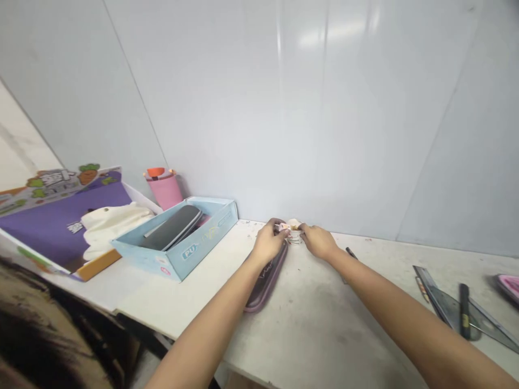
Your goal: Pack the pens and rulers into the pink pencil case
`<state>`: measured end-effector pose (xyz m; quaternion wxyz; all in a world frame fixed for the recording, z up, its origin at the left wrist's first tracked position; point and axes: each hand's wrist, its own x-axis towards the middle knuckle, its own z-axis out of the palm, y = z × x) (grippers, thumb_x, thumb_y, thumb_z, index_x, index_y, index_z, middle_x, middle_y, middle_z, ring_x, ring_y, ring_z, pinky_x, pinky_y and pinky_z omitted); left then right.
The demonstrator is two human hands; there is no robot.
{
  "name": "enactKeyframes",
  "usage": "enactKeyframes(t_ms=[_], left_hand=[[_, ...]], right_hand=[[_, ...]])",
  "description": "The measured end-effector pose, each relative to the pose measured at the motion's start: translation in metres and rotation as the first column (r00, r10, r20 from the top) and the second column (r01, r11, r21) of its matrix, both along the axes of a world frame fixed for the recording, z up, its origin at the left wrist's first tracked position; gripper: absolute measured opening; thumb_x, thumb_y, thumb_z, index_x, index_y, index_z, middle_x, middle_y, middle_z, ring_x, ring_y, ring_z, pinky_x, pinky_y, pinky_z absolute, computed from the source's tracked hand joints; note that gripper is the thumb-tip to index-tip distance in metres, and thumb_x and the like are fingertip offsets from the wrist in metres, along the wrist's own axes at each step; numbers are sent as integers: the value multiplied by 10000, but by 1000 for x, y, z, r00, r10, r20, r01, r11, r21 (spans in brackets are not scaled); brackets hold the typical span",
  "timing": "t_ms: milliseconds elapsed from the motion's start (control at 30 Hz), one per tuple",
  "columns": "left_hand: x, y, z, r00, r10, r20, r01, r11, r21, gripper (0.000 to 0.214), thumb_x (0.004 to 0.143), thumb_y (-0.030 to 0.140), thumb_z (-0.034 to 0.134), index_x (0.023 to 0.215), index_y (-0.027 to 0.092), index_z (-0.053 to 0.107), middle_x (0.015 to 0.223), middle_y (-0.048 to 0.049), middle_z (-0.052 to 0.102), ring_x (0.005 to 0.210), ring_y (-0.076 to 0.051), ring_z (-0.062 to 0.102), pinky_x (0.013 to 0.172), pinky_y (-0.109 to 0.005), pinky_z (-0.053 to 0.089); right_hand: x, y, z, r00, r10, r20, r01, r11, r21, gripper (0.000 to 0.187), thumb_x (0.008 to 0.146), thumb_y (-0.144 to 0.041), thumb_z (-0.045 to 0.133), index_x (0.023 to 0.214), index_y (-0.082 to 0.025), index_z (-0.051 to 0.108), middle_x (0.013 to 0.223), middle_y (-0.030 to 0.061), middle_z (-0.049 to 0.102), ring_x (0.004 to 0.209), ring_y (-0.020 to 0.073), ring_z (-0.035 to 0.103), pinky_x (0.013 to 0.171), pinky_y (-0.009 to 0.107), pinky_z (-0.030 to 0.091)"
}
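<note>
My left grip point(269, 242) and right grip point(318, 241), both nearly closed, pinch a small pale item point(289, 226) just beyond a purple case point(265, 279). The item is held, not yet set down.

The left forearm point(211, 319) and the right forearm point(405, 308) are bare as far as the view shows them, long and slim. Both narrow at the wrists into 2 bare hands, the left hand point(267, 243) and the right hand point(318, 241), with slender fingers point(279, 222).

Two hands point(267, 243), one small white object point(294, 231), one pink cup point(164, 192), one pale blue box point(174, 242), one purple case point(267, 281).
</note>
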<state>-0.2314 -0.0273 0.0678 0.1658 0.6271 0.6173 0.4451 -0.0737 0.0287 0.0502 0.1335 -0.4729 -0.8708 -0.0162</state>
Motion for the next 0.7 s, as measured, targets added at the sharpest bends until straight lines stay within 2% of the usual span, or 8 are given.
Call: enactKeyframes(t_ms=[133, 233, 300, 367, 433, 467, 600, 700], left_hand=[[5, 15, 22, 994, -6, -109, 13, 998, 67, 230, 824, 288, 465, 1026, 200, 533, 785, -22, 642, 692, -138, 597, 681, -248, 436], [10, 20, 36, 941, 55, -334, -8, 990, 139, 240, 847, 269, 430, 1065, 205, 505, 927, -65, 647, 846, -189, 607, 748, -287, 431], [16, 21, 38, 851, 54, -523, 7, 993, 114, 238, 835, 215, 426, 1058, 182, 501, 966, -105, 637, 909, -229, 595, 774, -323, 426], [24, 21, 34, 725, -42, -688, 36, 999, -22, 229, 788, 160, 465, 1010, 148, 519, 934, -140, 636, 904, -261, 598, 776, -351, 429], [31, 20, 29, 609, -164, -776, 60, 985, -161, 227, 740, 129, 505, 964, 121, 537, 896, -163, 637, 879, -279, 604, 771, -368, 435], [34, 20, 26, 573, -189, -798, 68, 981, -184, 232, 730, 124, 509, 960, 113, 539, 895, -171, 634, 876, -283, 604, 770, -373, 438], [40, 17, 23, 551, -102, -828, 60, 995, -82, 258, 735, 126, 485, 987, 108, 536, 941, -175, 621, 926, -283, 583, 790, -376, 434], [35, 17, 25, 569, -122, -813, 48, 992, -115, 237, 731, 141, 491, 957, 122, 558, 921, -163, 633, 881, -274, 597, 763, -365, 443]], right_hand=[[1, -5, -4, 999, -29, 43, 28, 999, 23, 287, 899, -276, 299, 1081, -177, 498, 925, 112, 641, 846, 200, 591, 649, 267, 385], [7, -14, -7, 996, -1, 89, -6, 997, 75, 282, 897, -257, 295, 1061, -177, 509, 940, 116, 636, 903, 202, 567, 663, 262, 388], [11, -19, -8, 994, 23, 108, -34, 995, 98, 288, 893, -237, 286, 1052, -170, 517, 936, 121, 635, 925, 212, 554, 663, 268, 390], [15, -22, -9, 993, 30, 110, -42, 993, 111, 300, 890, -221, 275, 1048, -160, 522, 921, 127, 635, 931, 222, 548, 662, 279, 392], [17, -24, -9, 994, 32, 104, -44, 992, 121, 310, 886, -212, 270, 1063, -150, 517, 916, 132, 634, 928, 230, 546, 661, 288, 393], [17, -25, -8, 994, 34, 102, -47, 991, 127, 312, 885, -211, 271, 1070, -147, 514, 914, 132, 634, 925, 233, 547, 658, 290, 393], [20, -29, -5, 993, 42, 108, -57, 989, 139, 298, 876, -191, 285, 1056, -148, 518, 894, 127, 637, 916, 236, 548, 647, 289, 395], [24, -32, -3, 993, 29, 118, -43, 992, 115, 276, 862, -160, 310, 1041, -150, 520, 926, 130, 637, 938, 225, 539, 661, 279, 399]])
